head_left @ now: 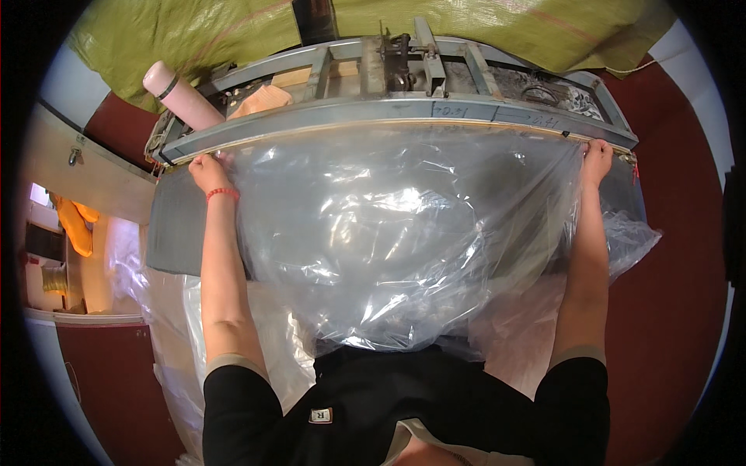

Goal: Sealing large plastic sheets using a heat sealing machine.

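Observation:
A wide sheet of clear plastic film (373, 225) hangs between my two hands and drapes toward my body over a grey work surface (175, 221). My left hand (208, 172), with a red bead bracelet on the wrist, is closed on the film's far left corner. On the far right corner my right hand (597, 161) is closed too. Both hands are close to the long metal bar (373, 113) of a frame, and the film's far edge lies along the bar's thin pale strip. The fingertips are partly hidden.
Behind the bar, a metal frame holds a clamp-like mechanism (412, 66). A pink bottle (183, 97) leans at its left, beside an orange cloth (263, 99). Yellow-green woven sheeting (497, 27) covers the back. More clear film (629, 237) bunches at the right. An open cabinet (81, 233) stands left.

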